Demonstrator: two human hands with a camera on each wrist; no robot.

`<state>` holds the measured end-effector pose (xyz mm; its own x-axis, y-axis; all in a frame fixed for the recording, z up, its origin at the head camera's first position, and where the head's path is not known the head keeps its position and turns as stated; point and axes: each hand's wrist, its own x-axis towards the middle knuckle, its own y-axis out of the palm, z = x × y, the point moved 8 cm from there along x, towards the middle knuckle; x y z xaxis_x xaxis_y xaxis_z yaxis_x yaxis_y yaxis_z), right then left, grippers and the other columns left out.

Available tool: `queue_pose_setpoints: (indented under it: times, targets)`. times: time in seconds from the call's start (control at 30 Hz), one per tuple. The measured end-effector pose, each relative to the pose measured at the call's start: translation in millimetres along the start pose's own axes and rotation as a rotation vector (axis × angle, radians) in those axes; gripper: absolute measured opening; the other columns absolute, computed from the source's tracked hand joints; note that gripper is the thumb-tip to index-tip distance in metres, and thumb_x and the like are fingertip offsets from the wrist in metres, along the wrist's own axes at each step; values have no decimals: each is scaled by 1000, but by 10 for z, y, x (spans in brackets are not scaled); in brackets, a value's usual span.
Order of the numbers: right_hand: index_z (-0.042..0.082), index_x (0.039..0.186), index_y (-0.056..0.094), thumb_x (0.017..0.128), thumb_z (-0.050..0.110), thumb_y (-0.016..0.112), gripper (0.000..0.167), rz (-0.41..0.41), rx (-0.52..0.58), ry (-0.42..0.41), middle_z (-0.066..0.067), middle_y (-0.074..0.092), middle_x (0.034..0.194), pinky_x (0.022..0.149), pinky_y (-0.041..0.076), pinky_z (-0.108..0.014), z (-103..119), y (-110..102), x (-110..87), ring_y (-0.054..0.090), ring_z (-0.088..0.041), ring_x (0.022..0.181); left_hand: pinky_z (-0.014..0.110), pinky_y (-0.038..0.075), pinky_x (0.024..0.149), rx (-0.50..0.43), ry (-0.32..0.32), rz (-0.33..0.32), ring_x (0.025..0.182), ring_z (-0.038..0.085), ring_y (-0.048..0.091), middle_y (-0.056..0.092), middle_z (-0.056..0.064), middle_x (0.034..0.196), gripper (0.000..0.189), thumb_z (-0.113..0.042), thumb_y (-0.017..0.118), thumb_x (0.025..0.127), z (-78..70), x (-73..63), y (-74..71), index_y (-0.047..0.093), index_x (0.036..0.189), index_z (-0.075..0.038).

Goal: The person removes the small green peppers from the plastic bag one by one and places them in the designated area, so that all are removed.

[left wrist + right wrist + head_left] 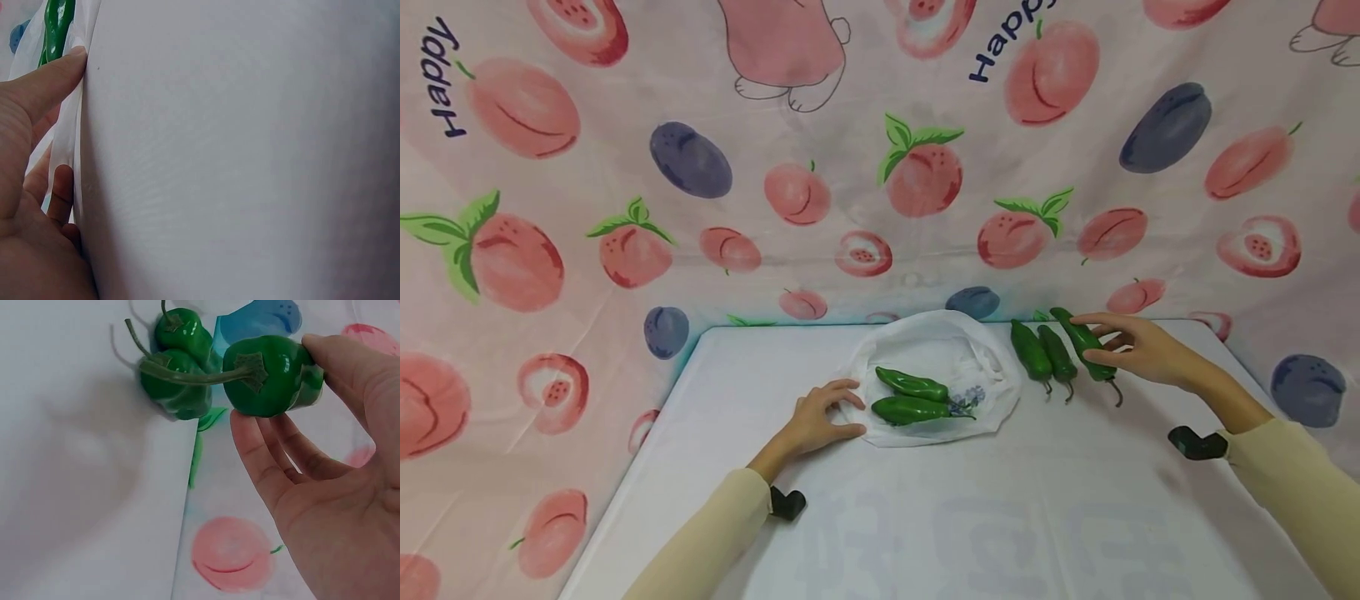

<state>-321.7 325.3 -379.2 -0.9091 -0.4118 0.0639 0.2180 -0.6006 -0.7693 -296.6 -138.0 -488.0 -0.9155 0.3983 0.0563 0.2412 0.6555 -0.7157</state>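
Observation:
My right hand (1150, 346) pinches a green chili pepper (1093, 354) between thumb and fingers, its stem hanging toward me. In the right wrist view this pepper (269, 378) is held stem end toward the camera, above the tabletop. Just left of it, two more green peppers (1032, 352) lie side by side on the table. A white plastic bag (925, 337) lies spread with its mouth open, and two green peppers (912, 408) rest in it. My left hand (816, 417) holds the bag's left edge, with thumb and fingers set apart along the plastic.
A white table (700, 467) carries everything. Behind it hangs a pink cloth (820, 250) printed with fruit, meeting the table's back edge close to the loose peppers. A dark device (1197, 443) sits at my right wrist, another (787, 503) at my left.

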Motion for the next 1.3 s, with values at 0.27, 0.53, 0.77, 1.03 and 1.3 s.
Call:
queue_pose_setpoints:
  times: [0.27,0.53,0.77,1.03,1.3]
  targets:
    - [9,151,50,99,25,72,58,-31,20,55,-26,53,143,81,55,-46,-173,-12,-49,62,-45,114,59,24,104,-5,-9,1,110,19,52,53,-1,152,26,-30,86,85,-3,-5,2,75,108,-26]
    - [10,153,48,100,30,69,60,-61,51,90,-27,52,144,87,52,-60,-332,-28,-67,59,-49,117,58,24,104,1,-5,2,110,19,52,53,-2,152,26,-30,86,85,5,-1,7,75,108,-26]
    - [10,151,49,100,34,69,60,-85,67,138,-27,52,145,91,50,-65,-470,-18,-22,57,-50,120,57,24,103,-7,1,-1,112,20,52,52,-1,152,25,-31,86,86,12,2,5,75,108,-27]
    - [6,150,49,101,31,69,58,-84,80,155,-28,50,146,91,51,-63,-574,21,38,52,-53,125,54,25,102,4,3,-8,109,19,51,52,-3,152,27,-31,86,85,10,-5,12,74,109,-27]
    - [7,152,47,101,35,68,62,-53,87,205,-29,48,148,93,51,-60,-708,112,111,50,-53,128,54,24,103,-4,-13,-5,117,22,51,52,-3,152,27,-30,86,85,9,-5,6,74,108,-27]
